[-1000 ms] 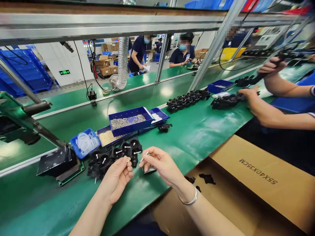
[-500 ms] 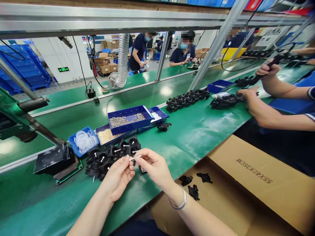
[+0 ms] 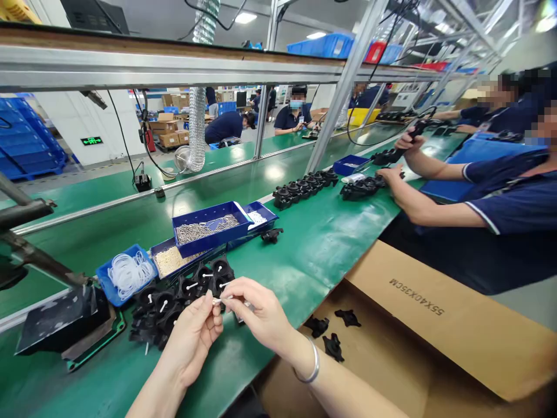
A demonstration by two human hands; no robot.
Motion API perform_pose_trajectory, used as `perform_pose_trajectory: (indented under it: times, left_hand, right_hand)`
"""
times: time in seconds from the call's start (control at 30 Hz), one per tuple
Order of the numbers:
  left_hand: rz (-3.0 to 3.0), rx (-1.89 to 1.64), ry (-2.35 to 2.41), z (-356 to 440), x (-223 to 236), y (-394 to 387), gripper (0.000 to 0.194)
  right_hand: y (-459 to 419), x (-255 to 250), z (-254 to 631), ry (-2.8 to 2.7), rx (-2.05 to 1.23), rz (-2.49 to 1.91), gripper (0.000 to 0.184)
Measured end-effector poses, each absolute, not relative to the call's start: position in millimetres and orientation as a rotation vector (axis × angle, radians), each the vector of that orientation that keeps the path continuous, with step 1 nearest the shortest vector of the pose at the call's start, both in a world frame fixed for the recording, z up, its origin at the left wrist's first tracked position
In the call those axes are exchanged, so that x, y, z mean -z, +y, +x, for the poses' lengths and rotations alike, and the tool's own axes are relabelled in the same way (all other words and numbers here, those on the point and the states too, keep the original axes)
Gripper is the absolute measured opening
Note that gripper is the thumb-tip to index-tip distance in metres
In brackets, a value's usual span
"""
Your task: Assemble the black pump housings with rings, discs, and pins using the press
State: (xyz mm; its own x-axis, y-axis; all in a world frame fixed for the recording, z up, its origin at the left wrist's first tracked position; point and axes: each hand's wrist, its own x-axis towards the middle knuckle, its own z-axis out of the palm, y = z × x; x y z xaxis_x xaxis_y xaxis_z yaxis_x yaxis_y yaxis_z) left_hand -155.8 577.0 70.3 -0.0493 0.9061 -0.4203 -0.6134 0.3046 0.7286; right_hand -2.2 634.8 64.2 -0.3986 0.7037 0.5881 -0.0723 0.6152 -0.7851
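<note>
My left hand (image 3: 195, 332) is closed in a pinch on a small white piece (image 3: 216, 301), its other fingers curled. My right hand (image 3: 257, 316), with a metal bangle at its wrist, pinches at the same piece from the right; the fingertips nearly meet. Just behind the hands lies a cluster of black plastic parts (image 3: 167, 307), several with thin white pins in them. Behind it are a blue tray of metal pins (image 3: 209, 227), a tray of small cream pieces (image 3: 176, 258) and a blue bin of clear white rings (image 3: 130, 273).
A co-worker's hands (image 3: 394, 174) handle black parts and a dark tool at the right. An open cardboard box (image 3: 418, 302) with several black parts stands below the green bench's (image 3: 304, 255) front edge. A dark metal fixture (image 3: 65, 319) is at the left; a metal post (image 3: 343, 87) rises behind.
My view has tilted up and shifted right, so the bench contents sit further left. Both hands stay together at the small white piece; less of its white stem shows now.
</note>
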Motion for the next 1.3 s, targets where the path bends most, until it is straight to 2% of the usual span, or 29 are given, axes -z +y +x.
perform_pose_trajectory:
  times: [0.57, 0.67, 0.77, 0.87, 0.97, 1.03, 1.07, 1.17, 1.3]
  left_hand:
    - [0.361, -1.201, 1.010, -143.7, -71.4, 577.3, 0.042]
    - [0.507, -1.208, 1.117, -142.0, -68.0, 577.8, 0.043]
    - [0.900, -1.273, 1.440, -143.4, -64.5, 578.3, 0.040]
    - [1.450, -1.275, 1.734, -148.2, -63.7, 581.8, 0.029]
    - [1.747, -1.215, 1.741, -151.7, -63.1, 587.6, 0.024]
    - [1.777, -1.172, 1.679, -151.6, -60.8, 590.8, 0.022]
    - [1.768, -1.160, 1.657, -150.9, -59.2, 591.7, 0.023]
    - [1.712, -1.127, 1.626, -147.5, -54.8, 591.6, 0.037]
    - [1.618, -1.033, 1.562, -144.1, -55.1, 587.7, 0.040]
  right_hand:
    - [631.8, -56.3, 13.1, -1.911, -0.778, -0.400, 0.021]
    - [632.6, -55.0, 14.7, -1.942, -0.732, -0.421, 0.020]
    - [633.1, -51.8, 15.2, -1.927, -0.721, -0.505, 0.016]
    - [633.5, -44.9, 13.8, -1.871, -0.947, -0.628, 0.013]
    - [641.1, -35.8, 13.7, -1.714, -1.420, -0.666, 0.020]
    - [658.3, -30.4, 17.2, -1.626, -1.617, -0.648, 0.025]
    - [672.2, -28.2, 20.6, -1.603, -1.616, -0.665, 0.027]
    - [732.1, -22.1, 36.3, -1.535, -1.363, -0.809, 0.033]
    - [811.3, -7.5, 58.0, -1.463, -1.208, -0.967, 0.036]
